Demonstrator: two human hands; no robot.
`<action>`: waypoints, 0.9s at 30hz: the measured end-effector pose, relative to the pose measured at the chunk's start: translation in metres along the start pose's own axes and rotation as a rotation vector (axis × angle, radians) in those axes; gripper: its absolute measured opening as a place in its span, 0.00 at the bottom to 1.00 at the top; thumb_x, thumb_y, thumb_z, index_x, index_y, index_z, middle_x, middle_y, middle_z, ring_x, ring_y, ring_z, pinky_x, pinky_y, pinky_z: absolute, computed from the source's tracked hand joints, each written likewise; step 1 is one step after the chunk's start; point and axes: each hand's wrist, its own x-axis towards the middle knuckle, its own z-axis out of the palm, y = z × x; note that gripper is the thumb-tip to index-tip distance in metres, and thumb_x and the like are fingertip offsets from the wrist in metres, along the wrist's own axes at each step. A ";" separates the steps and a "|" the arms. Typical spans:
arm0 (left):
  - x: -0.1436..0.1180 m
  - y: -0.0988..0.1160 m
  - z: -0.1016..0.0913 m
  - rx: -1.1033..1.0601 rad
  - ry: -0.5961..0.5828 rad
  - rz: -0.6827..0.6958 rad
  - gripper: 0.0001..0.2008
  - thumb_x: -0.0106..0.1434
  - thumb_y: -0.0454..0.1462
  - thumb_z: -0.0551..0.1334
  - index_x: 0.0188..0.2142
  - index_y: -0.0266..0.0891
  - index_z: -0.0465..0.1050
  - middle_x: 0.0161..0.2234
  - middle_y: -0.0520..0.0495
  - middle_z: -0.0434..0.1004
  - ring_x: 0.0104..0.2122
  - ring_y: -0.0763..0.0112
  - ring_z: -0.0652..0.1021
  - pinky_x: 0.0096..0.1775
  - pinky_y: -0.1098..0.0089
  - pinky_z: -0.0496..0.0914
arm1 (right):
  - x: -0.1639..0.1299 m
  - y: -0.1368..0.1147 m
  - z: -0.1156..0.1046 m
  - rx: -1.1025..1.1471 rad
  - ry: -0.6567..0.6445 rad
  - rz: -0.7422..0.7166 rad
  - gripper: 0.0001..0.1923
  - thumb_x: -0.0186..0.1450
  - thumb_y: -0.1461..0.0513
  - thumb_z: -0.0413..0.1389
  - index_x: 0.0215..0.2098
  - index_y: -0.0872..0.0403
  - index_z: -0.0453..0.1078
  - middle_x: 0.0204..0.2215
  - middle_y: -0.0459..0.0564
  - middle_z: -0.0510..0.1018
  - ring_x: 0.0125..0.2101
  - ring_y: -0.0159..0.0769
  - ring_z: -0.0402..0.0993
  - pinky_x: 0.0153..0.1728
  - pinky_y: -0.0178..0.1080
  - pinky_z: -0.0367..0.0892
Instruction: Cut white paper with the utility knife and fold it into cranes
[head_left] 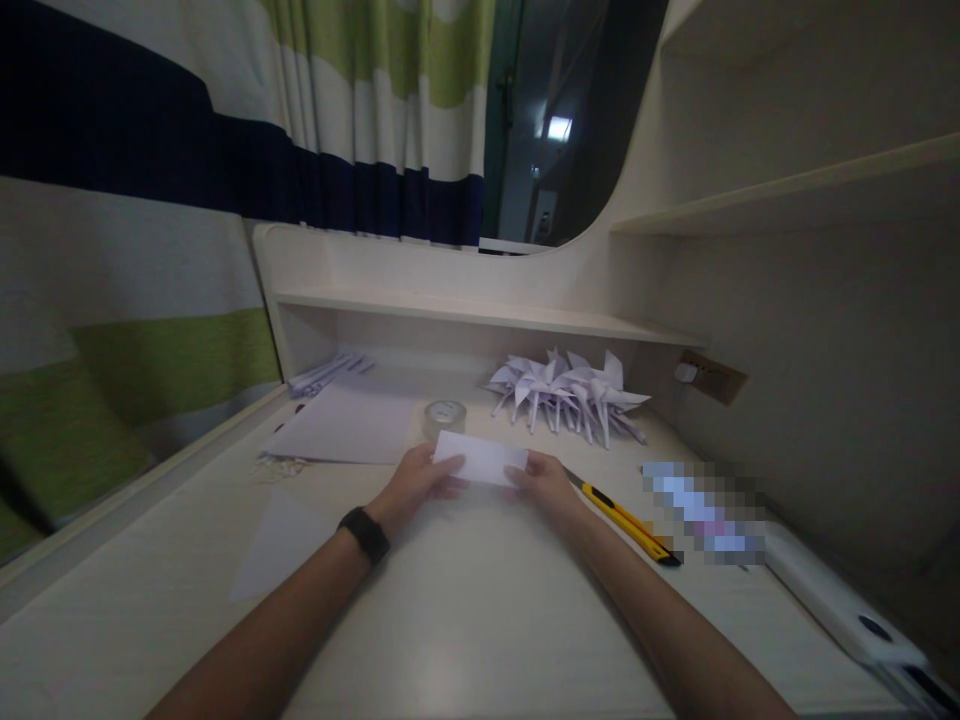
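One paper (481, 456) | left fingers (448, 466): pinching one end | right fingers (517, 476): pinching other end | tape roll (445, 422) beyond

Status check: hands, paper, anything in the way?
Left hand and right hand grip opposite ends of a small white rectangular paper piece. Closest possible obstacles: clear round tape roll just beyond, slim yellow utility knife to the right.

I see a plain white paper rectangle (481, 458) just below the middle of the frame, its broad face turned up toward me. It stretches sideways, right end slightly lower, held at both short ends; I cannot tell whether it is folded.
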 end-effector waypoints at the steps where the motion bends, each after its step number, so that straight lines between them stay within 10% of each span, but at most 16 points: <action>1: 0.000 0.000 -0.001 -0.001 -0.024 -0.006 0.23 0.54 0.42 0.68 0.46 0.33 0.70 0.42 0.34 0.77 0.32 0.62 0.80 0.28 0.72 0.73 | -0.001 -0.001 0.000 0.012 -0.008 0.007 0.20 0.51 0.54 0.66 0.36 0.58 0.74 0.25 0.50 0.77 0.23 0.34 0.74 0.22 0.35 0.71; 18: -0.001 -0.003 -0.004 -0.035 -0.169 -0.032 0.21 0.50 0.39 0.70 0.43 0.31 0.75 0.36 0.39 0.79 0.30 0.67 0.79 0.32 0.71 0.73 | -0.006 -0.008 0.001 0.160 -0.110 0.109 0.20 0.51 0.59 0.66 0.40 0.59 0.74 0.31 0.53 0.79 0.25 0.35 0.75 0.27 0.38 0.73; 24: 0.004 -0.007 -0.006 -0.105 -0.058 0.024 0.19 0.51 0.37 0.70 0.43 0.31 0.75 0.43 0.37 0.77 0.37 0.65 0.78 0.37 0.72 0.73 | -0.006 -0.018 -0.002 0.172 -0.121 0.019 0.51 0.48 0.65 0.67 0.64 0.42 0.48 0.36 0.48 0.79 0.29 0.38 0.79 0.31 0.41 0.73; 27: 0.004 -0.005 -0.008 -0.138 -0.037 0.022 0.20 0.51 0.36 0.70 0.43 0.30 0.74 0.45 0.35 0.76 0.41 0.63 0.77 0.40 0.70 0.73 | -0.006 -0.019 -0.002 0.088 -0.154 -0.009 0.49 0.43 0.66 0.69 0.61 0.48 0.57 0.34 0.50 0.80 0.28 0.39 0.79 0.31 0.39 0.72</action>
